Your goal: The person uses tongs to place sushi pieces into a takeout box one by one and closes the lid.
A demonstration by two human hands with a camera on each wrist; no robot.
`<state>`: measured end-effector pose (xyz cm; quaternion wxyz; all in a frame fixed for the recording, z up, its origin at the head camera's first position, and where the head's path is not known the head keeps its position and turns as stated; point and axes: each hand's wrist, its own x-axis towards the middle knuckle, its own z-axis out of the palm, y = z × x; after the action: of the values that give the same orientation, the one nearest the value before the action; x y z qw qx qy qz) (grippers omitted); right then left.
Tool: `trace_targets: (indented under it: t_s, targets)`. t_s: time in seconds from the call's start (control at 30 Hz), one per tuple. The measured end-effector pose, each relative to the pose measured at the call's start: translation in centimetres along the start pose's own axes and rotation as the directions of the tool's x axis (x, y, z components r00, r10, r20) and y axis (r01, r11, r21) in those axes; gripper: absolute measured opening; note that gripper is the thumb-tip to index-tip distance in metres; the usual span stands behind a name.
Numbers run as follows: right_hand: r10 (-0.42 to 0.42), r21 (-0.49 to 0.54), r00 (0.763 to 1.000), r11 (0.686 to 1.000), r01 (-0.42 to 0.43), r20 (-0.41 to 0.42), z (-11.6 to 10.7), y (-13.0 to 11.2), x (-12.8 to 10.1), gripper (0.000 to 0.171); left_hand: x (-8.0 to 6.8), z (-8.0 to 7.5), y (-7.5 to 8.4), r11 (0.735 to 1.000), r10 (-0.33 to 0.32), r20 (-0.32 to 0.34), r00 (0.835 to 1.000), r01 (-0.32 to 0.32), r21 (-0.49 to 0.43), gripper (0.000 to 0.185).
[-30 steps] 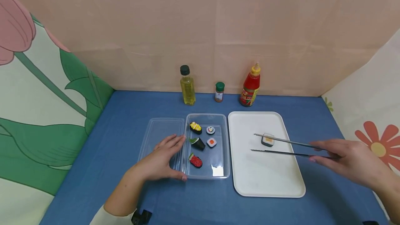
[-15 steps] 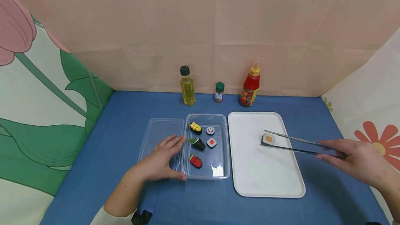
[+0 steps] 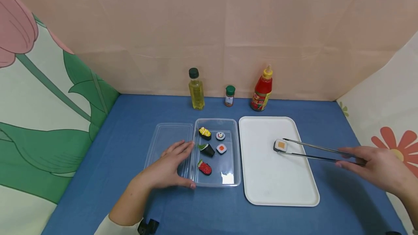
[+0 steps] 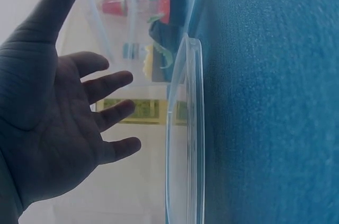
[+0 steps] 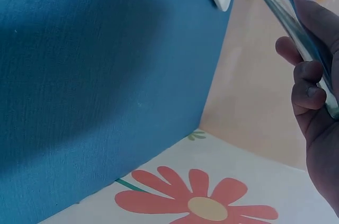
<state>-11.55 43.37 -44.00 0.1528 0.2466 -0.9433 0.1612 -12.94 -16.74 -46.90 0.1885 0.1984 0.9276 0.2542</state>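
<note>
Shiny metal and clear plastic over matt blue tabletop cloth (image 4: pixel 270 97).
Tongs (image 3: pixel 307 156) — smooth bare metal, bright sheen along the arms. Box (image 3: pixel 228 164) and lid (image 3: pixel 173 133) — thin see-through plastic, glossy, glare inside the box. White tray (image 3: pixel 277 184) looks like smooth plastic, low sheen. Cloth rough, visibly woven; backdrop (image 3: pixel 225 28) looks like matt fabric, lightly creased.

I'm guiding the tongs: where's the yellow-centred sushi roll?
In the head view, the yellow-centred sushi roll is on the white tray, right of centre, between the tongs, near their tips.
</note>
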Motion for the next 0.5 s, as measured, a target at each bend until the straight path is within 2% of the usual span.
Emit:
trace_targets:
  t_s: [0.33, 0.5]
  targets:
    - [0.007, -0.013, 1.000, 1.000, -0.007, 0.027, -0.04, -0.05, 0.27, 0.049, 0.00, -0.12, 0.10, 1.000, 0.005, 0.004, 1.000, -0.005, -0.001, 0.124]
    - [-0.022, -0.024, 0.999, 0.999, 0.023, 0.025, -0.07, -0.12, 0.48, 0.046, 0.02, -0.14, 0.08, 1.000, 0.003, 0.005, 1.000, -0.003, -0.001, 0.124]
